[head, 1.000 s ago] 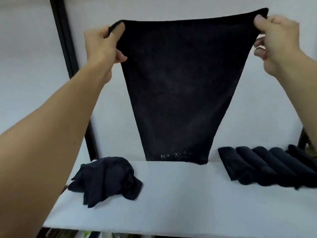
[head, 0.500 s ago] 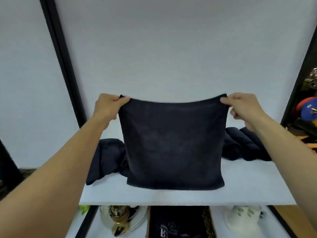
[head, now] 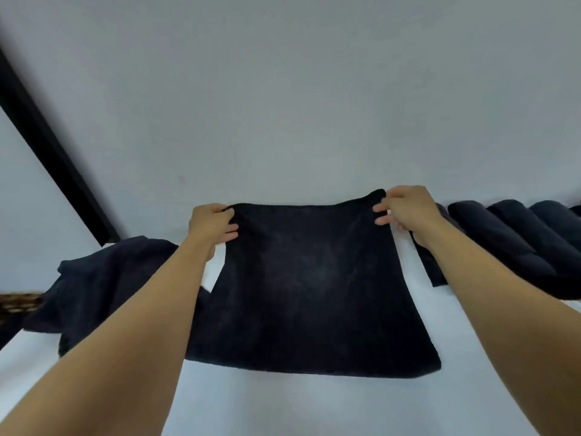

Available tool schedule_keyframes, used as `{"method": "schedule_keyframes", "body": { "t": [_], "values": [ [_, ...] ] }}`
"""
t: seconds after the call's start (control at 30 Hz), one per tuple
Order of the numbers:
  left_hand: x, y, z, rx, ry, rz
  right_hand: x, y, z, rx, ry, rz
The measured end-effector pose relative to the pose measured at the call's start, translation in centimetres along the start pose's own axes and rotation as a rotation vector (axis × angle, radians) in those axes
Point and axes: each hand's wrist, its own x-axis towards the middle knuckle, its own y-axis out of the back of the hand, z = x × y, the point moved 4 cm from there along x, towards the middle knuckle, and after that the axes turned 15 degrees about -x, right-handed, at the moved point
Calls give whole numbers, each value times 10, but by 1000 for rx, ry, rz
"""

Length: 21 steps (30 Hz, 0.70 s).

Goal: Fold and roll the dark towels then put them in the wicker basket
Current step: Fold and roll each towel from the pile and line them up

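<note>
On the white table (head: 314,404), centre: towel (head: 308,294) lies spread flat. Left hand (head: 210,225) pinches its far-left corner, right hand (head: 405,209) pinches the far-right. Crumpled towels (head: 103,278) left, rolled towels (head: 518,243) far right. Basket (head: 19,302) edge at far left.

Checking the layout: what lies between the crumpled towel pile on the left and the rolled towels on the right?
Head view: the spread towel, its far corners pinched by the left hand and right hand.
</note>
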Motion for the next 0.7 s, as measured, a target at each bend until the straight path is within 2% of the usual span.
{"method": "schedule_keyframes", "body": {
  "t": [0.1,0.17,0.23,0.33,0.4,0.47,0.57,0.7],
  "values": [
    [-2,1,-33,109,55,-115,5,-34,26,-76,-7,-177],
    [-12,5,-46,249,27,-146,-6,-50,42,-156,26,-285],
    [-28,10,-49,383,-69,-122,-24,-51,49,-188,72,-243],
    [-60,22,-49,602,-189,-90,-62,-37,54,-324,100,-68],
    [-84,34,-49,699,-178,-78,-92,-26,63,-494,46,-29],
    [-107,48,-49,769,-122,-94,-124,-17,71,-625,-5,-94],
    [-135,71,-49,783,-62,-116,-166,-11,76,-576,-42,-225],
    [-171,95,-56,651,-142,-107,-209,-7,77,-388,38,-161]
  ]
}}
